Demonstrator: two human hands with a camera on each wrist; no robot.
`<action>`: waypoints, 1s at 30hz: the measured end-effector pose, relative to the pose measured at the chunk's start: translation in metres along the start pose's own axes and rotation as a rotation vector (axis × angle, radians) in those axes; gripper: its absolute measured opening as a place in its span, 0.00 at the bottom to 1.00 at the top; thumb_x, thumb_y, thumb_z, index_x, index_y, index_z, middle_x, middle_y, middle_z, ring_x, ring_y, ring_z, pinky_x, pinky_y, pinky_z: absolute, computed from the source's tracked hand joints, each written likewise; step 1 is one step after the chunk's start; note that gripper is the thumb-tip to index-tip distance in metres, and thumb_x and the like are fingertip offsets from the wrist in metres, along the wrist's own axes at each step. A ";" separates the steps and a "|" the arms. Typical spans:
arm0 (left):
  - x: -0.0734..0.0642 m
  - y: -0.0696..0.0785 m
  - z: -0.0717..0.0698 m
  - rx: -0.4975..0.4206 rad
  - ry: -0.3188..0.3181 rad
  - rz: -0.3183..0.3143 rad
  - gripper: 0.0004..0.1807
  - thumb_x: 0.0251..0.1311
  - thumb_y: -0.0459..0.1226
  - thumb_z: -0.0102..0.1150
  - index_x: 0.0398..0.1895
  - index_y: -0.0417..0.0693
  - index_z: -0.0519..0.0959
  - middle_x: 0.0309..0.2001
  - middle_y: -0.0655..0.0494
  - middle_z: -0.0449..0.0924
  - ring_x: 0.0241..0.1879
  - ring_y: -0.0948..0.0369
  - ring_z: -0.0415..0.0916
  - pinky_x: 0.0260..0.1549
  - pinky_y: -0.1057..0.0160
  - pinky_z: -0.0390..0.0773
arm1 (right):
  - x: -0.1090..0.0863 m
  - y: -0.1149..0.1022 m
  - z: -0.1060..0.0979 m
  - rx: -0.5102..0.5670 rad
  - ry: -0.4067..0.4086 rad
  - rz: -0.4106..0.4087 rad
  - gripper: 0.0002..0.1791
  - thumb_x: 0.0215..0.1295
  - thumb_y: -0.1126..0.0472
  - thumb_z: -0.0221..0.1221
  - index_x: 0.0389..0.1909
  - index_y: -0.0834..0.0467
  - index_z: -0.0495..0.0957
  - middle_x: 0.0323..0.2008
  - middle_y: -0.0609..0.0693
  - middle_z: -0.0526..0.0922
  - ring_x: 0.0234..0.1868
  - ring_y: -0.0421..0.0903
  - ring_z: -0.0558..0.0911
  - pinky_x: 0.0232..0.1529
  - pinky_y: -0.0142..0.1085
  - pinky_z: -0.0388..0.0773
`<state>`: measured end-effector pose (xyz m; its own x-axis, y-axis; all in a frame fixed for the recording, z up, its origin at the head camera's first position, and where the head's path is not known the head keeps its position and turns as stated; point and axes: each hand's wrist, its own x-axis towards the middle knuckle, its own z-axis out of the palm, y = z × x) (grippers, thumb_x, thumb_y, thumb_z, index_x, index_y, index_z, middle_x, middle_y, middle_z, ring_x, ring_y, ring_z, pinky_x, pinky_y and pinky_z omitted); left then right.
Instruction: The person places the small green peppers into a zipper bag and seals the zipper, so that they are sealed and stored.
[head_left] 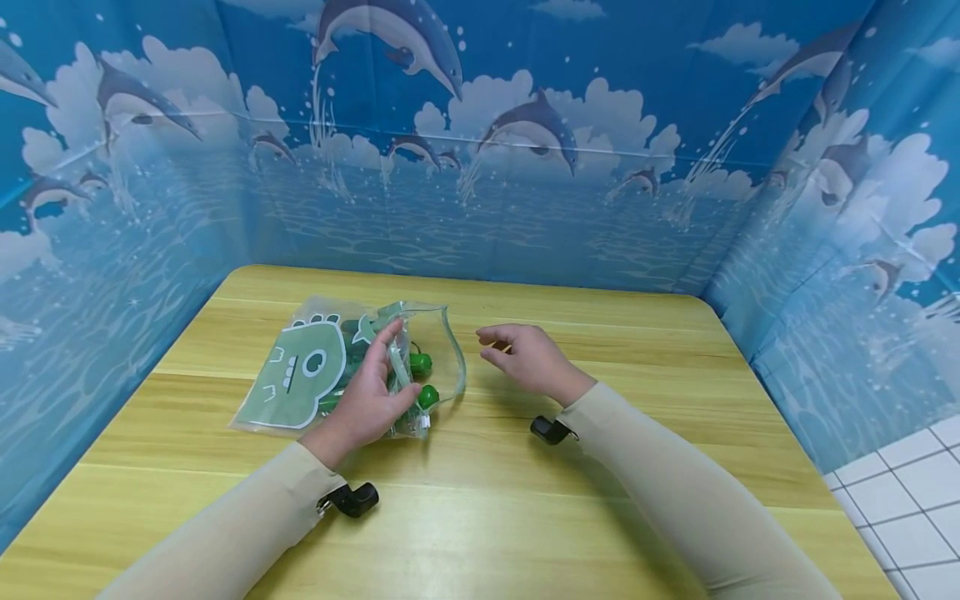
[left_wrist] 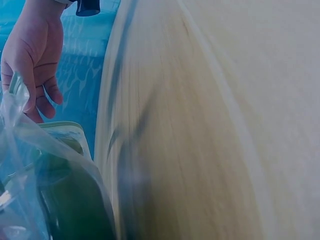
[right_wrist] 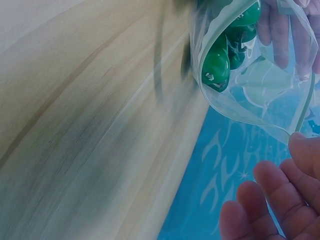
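A clear zip bag [head_left: 300, 387] printed with a green cartoon dinosaur lies on the table, its open mouth facing right. Shiny green rounded pieces [head_left: 421, 364] with lobed sides, like small toy peppers, sit just inside; more green pieces show dimly through the plastic. My left hand [head_left: 363, 404] rests on the bag by its mouth, thumb and fingers spread wide and fairly straight. In the right wrist view, left fingers [right_wrist: 280, 37] show through the plastic. To the right of the mouth, my right hand [head_left: 528, 358] hovers apart from the bag, holding nothing, its fingers [right_wrist: 272, 187] loosely bent.
The wooden table [head_left: 480, 517] extends around the bag. A blue dolphin-print curtain [head_left: 480, 217] hangs along the back and sides. White floor tiles [head_left: 915, 492] appear at the right. Each wrist carries a small black camera [head_left: 551, 430].
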<state>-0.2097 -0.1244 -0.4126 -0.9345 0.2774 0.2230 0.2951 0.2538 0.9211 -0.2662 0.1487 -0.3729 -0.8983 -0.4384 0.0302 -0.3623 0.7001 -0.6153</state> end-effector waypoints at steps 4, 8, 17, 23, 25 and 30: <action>0.000 -0.001 0.001 0.001 -0.005 0.010 0.54 0.67 0.26 0.62 0.87 0.55 0.40 0.87 0.48 0.41 0.83 0.44 0.49 0.73 0.38 0.65 | 0.000 0.001 0.000 0.001 0.002 0.005 0.22 0.79 0.56 0.59 0.70 0.53 0.78 0.65 0.51 0.84 0.57 0.48 0.85 0.56 0.45 0.84; 0.000 -0.002 0.001 0.003 -0.011 0.004 0.54 0.67 0.26 0.62 0.87 0.55 0.39 0.87 0.48 0.41 0.83 0.44 0.49 0.73 0.39 0.65 | 0.001 0.002 0.001 0.009 0.006 0.013 0.23 0.78 0.56 0.60 0.71 0.53 0.78 0.66 0.51 0.83 0.58 0.48 0.84 0.55 0.45 0.85; -0.003 0.001 0.001 0.032 -0.043 -0.018 0.56 0.68 0.32 0.64 0.87 0.56 0.36 0.86 0.42 0.43 0.83 0.41 0.47 0.67 0.37 0.73 | -0.001 0.003 0.001 0.016 0.010 0.013 0.24 0.78 0.56 0.61 0.72 0.53 0.77 0.70 0.52 0.79 0.62 0.52 0.83 0.57 0.46 0.85; -0.003 0.001 0.000 0.134 -0.041 -0.054 0.56 0.71 0.45 0.66 0.87 0.58 0.35 0.86 0.44 0.44 0.83 0.41 0.49 0.74 0.32 0.62 | -0.002 0.003 0.002 0.013 0.027 0.010 0.25 0.77 0.56 0.62 0.72 0.53 0.76 0.71 0.52 0.78 0.67 0.55 0.81 0.63 0.50 0.82; -0.003 0.001 0.000 0.175 -0.036 -0.057 0.55 0.72 0.48 0.64 0.88 0.57 0.36 0.86 0.45 0.46 0.83 0.43 0.51 0.77 0.34 0.57 | -0.002 0.003 0.002 0.008 0.034 -0.005 0.26 0.77 0.55 0.62 0.72 0.54 0.76 0.72 0.52 0.78 0.69 0.56 0.79 0.66 0.51 0.80; -0.003 0.002 -0.002 0.288 -0.030 -0.043 0.51 0.73 0.50 0.63 0.87 0.51 0.42 0.85 0.47 0.52 0.84 0.46 0.50 0.82 0.38 0.37 | -0.002 0.005 0.002 -0.002 0.041 -0.031 0.28 0.77 0.54 0.62 0.74 0.55 0.74 0.75 0.53 0.74 0.73 0.58 0.76 0.71 0.54 0.75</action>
<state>-0.2070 -0.1263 -0.4103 -0.9422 0.2874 0.1723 0.3040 0.5169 0.8003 -0.2652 0.1516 -0.3776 -0.8959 -0.4368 0.0814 -0.3909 0.6878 -0.6116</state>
